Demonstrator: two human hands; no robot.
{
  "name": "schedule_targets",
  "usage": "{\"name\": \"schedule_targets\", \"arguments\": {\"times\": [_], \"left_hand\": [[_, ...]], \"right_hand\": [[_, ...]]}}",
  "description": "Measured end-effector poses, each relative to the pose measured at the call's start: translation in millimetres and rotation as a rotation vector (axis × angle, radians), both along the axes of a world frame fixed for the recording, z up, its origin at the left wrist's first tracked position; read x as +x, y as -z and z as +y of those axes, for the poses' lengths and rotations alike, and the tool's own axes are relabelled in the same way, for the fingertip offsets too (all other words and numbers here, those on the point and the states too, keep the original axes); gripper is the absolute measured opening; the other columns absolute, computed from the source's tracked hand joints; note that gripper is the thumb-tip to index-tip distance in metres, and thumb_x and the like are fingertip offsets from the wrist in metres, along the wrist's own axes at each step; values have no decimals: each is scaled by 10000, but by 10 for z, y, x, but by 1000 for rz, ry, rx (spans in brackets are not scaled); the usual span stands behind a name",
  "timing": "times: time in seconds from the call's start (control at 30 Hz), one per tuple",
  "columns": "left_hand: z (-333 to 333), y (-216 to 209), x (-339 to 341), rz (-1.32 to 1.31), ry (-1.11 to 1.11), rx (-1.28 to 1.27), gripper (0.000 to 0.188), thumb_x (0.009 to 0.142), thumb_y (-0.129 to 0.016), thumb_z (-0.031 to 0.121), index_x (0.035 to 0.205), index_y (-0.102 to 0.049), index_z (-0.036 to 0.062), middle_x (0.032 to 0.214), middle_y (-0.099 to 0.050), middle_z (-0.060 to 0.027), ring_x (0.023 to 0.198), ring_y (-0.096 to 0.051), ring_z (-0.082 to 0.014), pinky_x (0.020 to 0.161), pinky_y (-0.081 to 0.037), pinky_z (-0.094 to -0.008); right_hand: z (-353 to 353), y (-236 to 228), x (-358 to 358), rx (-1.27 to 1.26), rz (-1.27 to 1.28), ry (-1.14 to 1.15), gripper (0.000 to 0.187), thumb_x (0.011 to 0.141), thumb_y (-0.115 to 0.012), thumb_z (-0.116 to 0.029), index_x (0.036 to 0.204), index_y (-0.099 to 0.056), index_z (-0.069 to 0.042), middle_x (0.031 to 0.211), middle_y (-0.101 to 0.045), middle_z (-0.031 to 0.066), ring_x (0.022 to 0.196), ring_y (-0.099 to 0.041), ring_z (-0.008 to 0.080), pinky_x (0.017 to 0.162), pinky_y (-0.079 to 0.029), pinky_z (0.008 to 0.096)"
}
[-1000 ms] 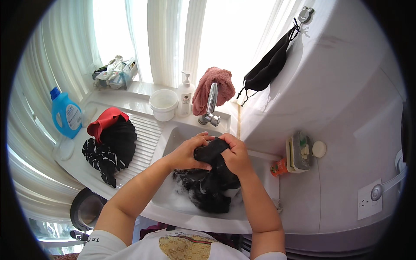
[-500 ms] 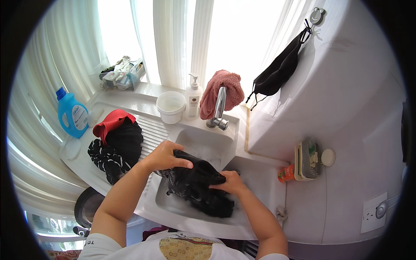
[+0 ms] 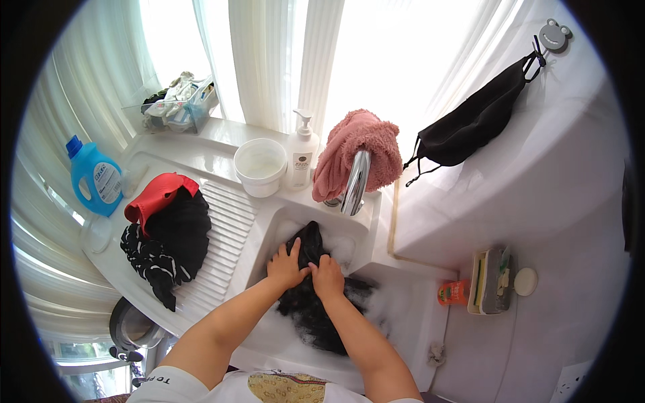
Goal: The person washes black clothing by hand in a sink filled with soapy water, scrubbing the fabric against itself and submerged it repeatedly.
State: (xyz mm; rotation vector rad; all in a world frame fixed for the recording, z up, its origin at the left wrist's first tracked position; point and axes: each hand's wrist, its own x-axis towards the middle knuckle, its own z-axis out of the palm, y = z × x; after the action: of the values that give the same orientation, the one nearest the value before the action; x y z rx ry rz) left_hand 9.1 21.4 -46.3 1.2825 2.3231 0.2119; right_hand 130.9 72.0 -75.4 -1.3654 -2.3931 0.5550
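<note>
Closest, just below the centre of the frame, the right hand (image 3: pixel 328 277) is curled around a fold of a soaked black garment (image 3: pixel 312 312). The left hand (image 3: pixel 287 270) lies on the same cloth beside it, fingers spread, thumb close to the right hand; whether it grips is hard to tell. The garment sits in suds (image 3: pixel 342 243) inside a white sink (image 3: pixel 250 256). Left of that, a ribbed washboard (image 3: pixel 227 216) borders a heap of black cloth (image 3: pixel 185 228) with a red piece (image 3: pixel 156 200) on top. At right stand an orange container (image 3: pixel 455 293) and an open box (image 3: pixel 489 282). Farther back, a pink towel (image 3: pixel 356 144) drapes the faucet (image 3: pixel 357 187), near a pump bottle (image 3: pixel 300 164) and a white tub (image 3: pixel 259 176). A blue bottle (image 3: pixel 94 178) is at left; a clear bin (image 3: pixel 180 107) stands upper left before pale curtains (image 3: pixel 265 60). A black mask (image 3: pixel 474 124) hangs upper right.
</note>
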Motion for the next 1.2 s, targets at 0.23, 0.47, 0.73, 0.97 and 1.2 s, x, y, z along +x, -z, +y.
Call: {"name": "schedule_targets", "arguments": {"times": [0.23,0.47,0.73,0.97,1.2], "left_hand": [[71,981,-44,-37,160,-216,472,876,-557,308,1306,-492,127,1301,-490,-174,1204,-470,-331,964,-395,-455],[422,997,-211,-108,218,-154,320,840,-536,146,1136,-615,54,1241,-556,-194,1057,-573,-385,879,-468,-405],[92,-169,-184,-2042,-793,495,365,862,-597,368,1051,-599,57,964,-641,-102,873,-621,-247,762,-523,-361],[-62,43,239,-1599,-600,319,527,838,-581,574,1063,-596,98,989,-617,-70,905,-601,-202,740,-499,-353],[-278,134,105,-1717,-731,281,448,880,-546,474,1083,-586,76,1012,-611,-118,890,-600,-246,792,-487,-401]], "right_hand": [[214,713,-194,-460,-321,-15,390,885,-531,-258,1206,-521,-36,1244,-519,223,1141,-518,355,915,-434,470],[862,2184,423,-728,-243,-81,400,824,-595,-254,1122,-595,12,1344,-454,232,1194,-483,328,1004,-368,409],[-51,-377,148,18,536,-320,258,692,-726,-168,654,-529,-6,1427,-348,245,1292,-314,448,1061,-245,479],[-61,-407,87,-975,899,508,256,762,-671,-220,644,-576,-14,1206,-549,173,1086,-474,366,950,-345,463],[-609,-190,-136,96,564,95,179,767,-654,-176,716,-647,-5,1084,-559,168,1022,-494,350,879,-396,405]]}}
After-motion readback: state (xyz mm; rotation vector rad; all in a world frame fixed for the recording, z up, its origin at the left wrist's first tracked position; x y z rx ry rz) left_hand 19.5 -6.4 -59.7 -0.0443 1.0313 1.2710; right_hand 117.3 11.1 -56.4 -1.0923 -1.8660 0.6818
